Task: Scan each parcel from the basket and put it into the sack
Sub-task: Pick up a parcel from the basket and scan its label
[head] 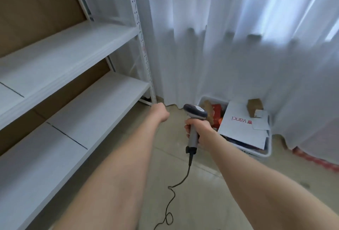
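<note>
Parcels (244, 136) sat piled in a white plastic basket (265, 154) on the floor (183, 204), against the white curtain (220, 46), right of centre. A white Vancl box (238, 121) lay on top, a small brown carton (255, 107) rested on its far corner, and red-orange packs (217, 110) lay beside it. Right grip (200, 132) clenched the handle of a grey barcode scanner (195, 113), head up, just left of the basket; black cable (172, 193) trailed to the floor. Left grip (161, 112) reached forward near the white shelving (73, 46), well apart from the basket; fingers hidden, couldn't tell if clenched or released.
</note>
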The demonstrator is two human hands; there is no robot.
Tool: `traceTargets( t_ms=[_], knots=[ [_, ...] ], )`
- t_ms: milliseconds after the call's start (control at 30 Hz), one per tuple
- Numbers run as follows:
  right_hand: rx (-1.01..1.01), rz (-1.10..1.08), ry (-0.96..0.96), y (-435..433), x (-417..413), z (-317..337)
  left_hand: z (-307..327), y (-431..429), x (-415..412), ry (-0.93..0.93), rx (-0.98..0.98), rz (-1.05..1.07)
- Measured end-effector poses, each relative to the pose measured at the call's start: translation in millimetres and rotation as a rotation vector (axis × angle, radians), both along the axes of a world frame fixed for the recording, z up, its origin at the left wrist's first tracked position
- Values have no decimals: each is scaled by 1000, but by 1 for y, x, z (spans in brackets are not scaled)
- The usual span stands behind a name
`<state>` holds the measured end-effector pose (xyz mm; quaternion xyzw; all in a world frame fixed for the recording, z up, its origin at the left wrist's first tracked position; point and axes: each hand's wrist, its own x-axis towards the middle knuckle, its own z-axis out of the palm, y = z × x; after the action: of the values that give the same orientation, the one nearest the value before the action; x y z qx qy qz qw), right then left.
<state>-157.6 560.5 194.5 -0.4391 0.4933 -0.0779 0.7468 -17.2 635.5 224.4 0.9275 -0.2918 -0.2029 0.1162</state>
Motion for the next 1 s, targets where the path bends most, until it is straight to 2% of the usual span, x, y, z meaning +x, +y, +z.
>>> traceTargets(
  t_ms=[267, 367, 500, 800, 1000],
  knots=[
    [46, -129, -17, -139, -39, -19, -23, -148, -49, 48, 18, -67],
    [87, -158, -7, -193, -40, -48, -39, -191, -50, 68, 40, -68],
    [159, -205, 4, -244, -33, -53, -69, -249, -38, 100, 76, -69],
    [225, -236, 116, -395, 38, -144, -170, -396, 34, 218, 129, -20],
    [280, -239, 181, -465, 77, -223, -260, -456, 63, 363, 236, 67]
  ],
)
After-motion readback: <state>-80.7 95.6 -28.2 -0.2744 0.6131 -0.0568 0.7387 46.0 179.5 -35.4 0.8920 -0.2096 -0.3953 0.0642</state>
